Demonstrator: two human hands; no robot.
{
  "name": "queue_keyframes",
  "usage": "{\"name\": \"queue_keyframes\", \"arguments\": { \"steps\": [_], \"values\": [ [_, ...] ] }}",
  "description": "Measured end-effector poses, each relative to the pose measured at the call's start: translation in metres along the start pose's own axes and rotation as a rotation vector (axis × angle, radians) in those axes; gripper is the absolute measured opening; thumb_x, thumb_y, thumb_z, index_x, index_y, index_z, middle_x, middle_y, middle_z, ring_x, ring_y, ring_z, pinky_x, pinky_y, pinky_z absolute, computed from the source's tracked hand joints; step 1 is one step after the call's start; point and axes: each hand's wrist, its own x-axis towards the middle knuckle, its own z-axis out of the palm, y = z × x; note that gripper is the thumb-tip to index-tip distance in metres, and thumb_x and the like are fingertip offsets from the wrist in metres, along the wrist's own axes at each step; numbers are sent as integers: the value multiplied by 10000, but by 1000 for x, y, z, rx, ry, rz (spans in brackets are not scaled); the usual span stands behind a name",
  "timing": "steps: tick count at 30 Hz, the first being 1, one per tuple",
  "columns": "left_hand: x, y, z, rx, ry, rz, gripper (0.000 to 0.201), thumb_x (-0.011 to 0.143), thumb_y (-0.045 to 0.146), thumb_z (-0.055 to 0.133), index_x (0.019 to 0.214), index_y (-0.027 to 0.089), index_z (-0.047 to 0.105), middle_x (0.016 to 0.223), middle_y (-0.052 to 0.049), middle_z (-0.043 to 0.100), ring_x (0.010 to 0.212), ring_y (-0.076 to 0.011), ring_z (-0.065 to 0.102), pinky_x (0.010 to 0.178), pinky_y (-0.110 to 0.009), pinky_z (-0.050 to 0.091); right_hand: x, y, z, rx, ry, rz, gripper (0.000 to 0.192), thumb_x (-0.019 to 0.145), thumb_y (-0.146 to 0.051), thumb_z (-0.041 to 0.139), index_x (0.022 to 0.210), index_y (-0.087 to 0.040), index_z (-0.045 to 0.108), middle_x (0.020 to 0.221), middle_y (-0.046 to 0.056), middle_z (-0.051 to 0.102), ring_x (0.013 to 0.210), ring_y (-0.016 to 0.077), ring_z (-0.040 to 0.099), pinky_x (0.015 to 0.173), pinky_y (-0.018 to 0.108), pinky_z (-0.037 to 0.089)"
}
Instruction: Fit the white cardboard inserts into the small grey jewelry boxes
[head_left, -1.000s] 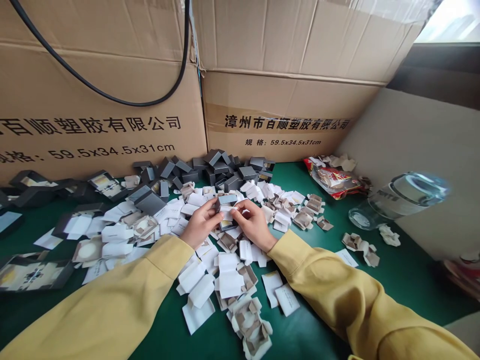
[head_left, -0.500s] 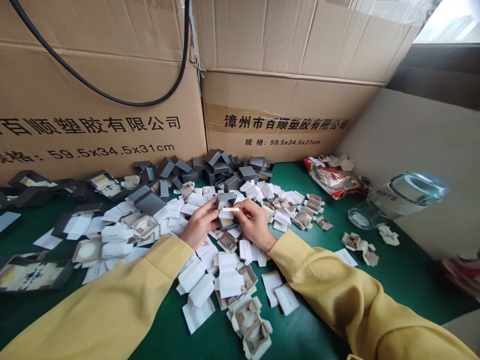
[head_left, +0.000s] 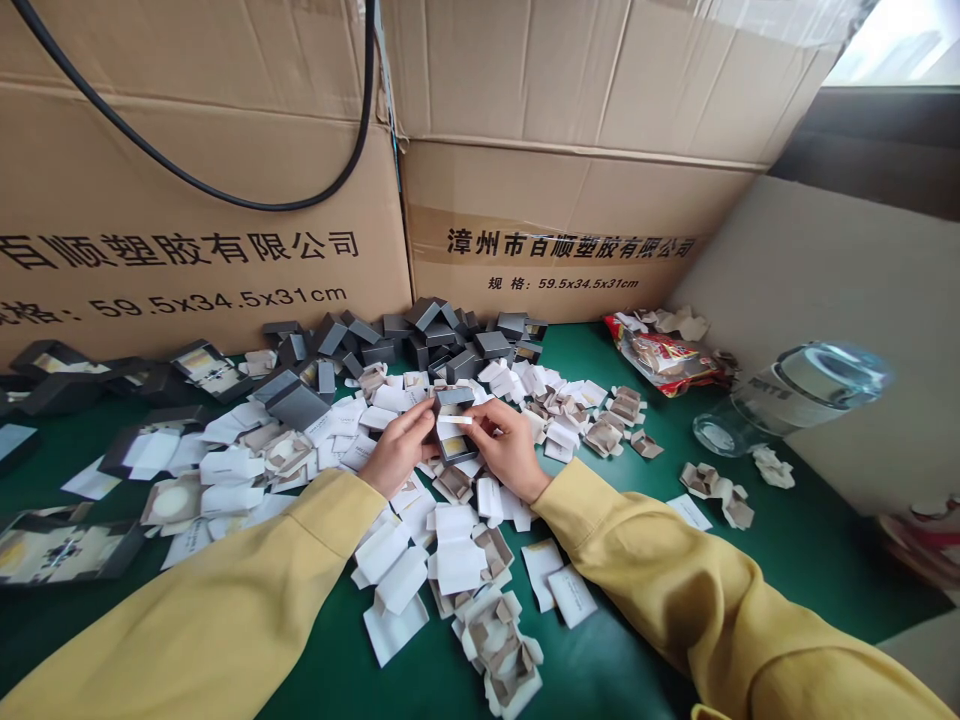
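My left hand [head_left: 401, 447] grips a small dark grey box [head_left: 454, 400] by its left side, its open face turned up toward me. My right hand [head_left: 506, 445] pinches a small white card piece [head_left: 454, 421] at its right end, and this piece lies across the box's opening. Beneath and around both hands lies a heap of folded white card pieces [head_left: 459, 560] and grey-brown card inserts [head_left: 499, 650]. Beyond the hands, several dark boxes [head_left: 439, 335] are piled up.
Large cardboard cartons [head_left: 555, 180] wall off the back, a black cable [head_left: 277, 207] hanging before the left one. On the right of the green table [head_left: 637, 650] are a clear bottle [head_left: 795, 395], a red snack bag [head_left: 667, 355] and a crumpled tissue [head_left: 772, 467]. More open dark boxes [head_left: 67, 545] lie left.
The white card piece has tilted slightly, and its right end sits a little lower and further left in my right fingers. My left hand still holds the dark box in nearly the same place.
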Motion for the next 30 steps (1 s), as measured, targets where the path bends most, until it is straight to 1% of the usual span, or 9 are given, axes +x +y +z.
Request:
{"name": "queue_keyframes", "arguments": {
  "steps": [5, 7, 10, 12, 16, 18, 21, 27, 30],
  "values": [
    [1, -1, 0, 46, 7, 23, 515, 751, 337, 647, 1218, 145, 550, 1154, -123, 610, 959, -247, 602, 699, -322, 540, -2, -1, 1, 43, 24, 24, 198, 807, -321, 592, 958, -197, 562, 712, -11, 549, 566, 105, 471, 546, 232, 429],
    [1, -1, 1, 53, 27, 30, 512, 749, 340, 650, 1212, 143, 552, 1159, -125, 609, 954, -245, 604, 698, -327, 547, -3, -2, 1, 39, 70, 11, 180, 805, -310, 590, 931, -197, 528, 735, -12, 543, 575, 101, 471, 542, 227, 426],
    [2, 0, 2, 49, 38, 32, 516, 750, 352, 648, 1209, 139, 546, 1160, -127, 606, 949, -240, 607, 701, -331, 553, -4, -6, -1, -26, 118, -65, 102, 834, -289, 548, 810, -194, 522, 705, -15, 520, 577, 101, 461, 556, 234, 421],
    [2, 0, 2, 48, 37, 35, 520, 752, 358, 646, 1212, 139, 539, 1160, -127, 604, 953, -234, 606, 705, -329, 555, -4, -7, -2, -78, 82, -147, 131, 870, -275, 494, 800, -190, 565, 728, 7, 532, 634, 117, 492, 609, 253, 438],
    [1, 0, 2, 50, 39, 39, 499, 750, 363, 647, 1192, 152, 553, 1186, -114, 588, 979, -220, 591, 731, -317, 550, -4, -5, -1, -234, 5, -244, 242, 904, -276, 445, 994, -206, 658, 828, 54, 550, 789, 166, 522, 720, 310, 443],
    [1, 0, 2, 51, 43, 41, 489, 748, 366, 649, 1179, 151, 560, 1202, -113, 579, 978, -214, 585, 730, -307, 547, -4, -2, 0, -320, -17, -237, 272, 906, -292, 453, 1066, -213, 658, 818, 57, 541, 789, 179, 506, 719, 326, 431],
    [1, 0, 2, 46, 50, 44, 494, 738, 370, 659, 1166, 145, 562, 1192, -114, 582, 943, -200, 589, 706, -289, 543, -4, 1, 1, -386, -63, -213, 291, 910, -310, 451, 1091, -217, 658, 816, 63, 537, 800, 191, 488, 723, 337, 422],
    [2, -1, 1, 39, 24, 50, 519, 720, 384, 674, 1173, 154, 567, 1122, -100, 612, 874, -172, 592, 682, -271, 532, -3, 0, 1, -380, -114, -221, 299, 918, -294, 424, 1103, -219, 647, 888, 79, 536, 834, 199, 475, 767, 355, 425],
    [2, -2, 0, 51, 7, 50, 519, 723, 403, 668, 1168, 155, 572, 1119, -99, 612, 899, -183, 589, 701, -282, 530, -3, 0, 1, -368, -129, -215, 300, 917, -278, 420, 1118, -221, 636, 914, 80, 525, 861, 199, 480, 790, 355, 428]
  ]
}}
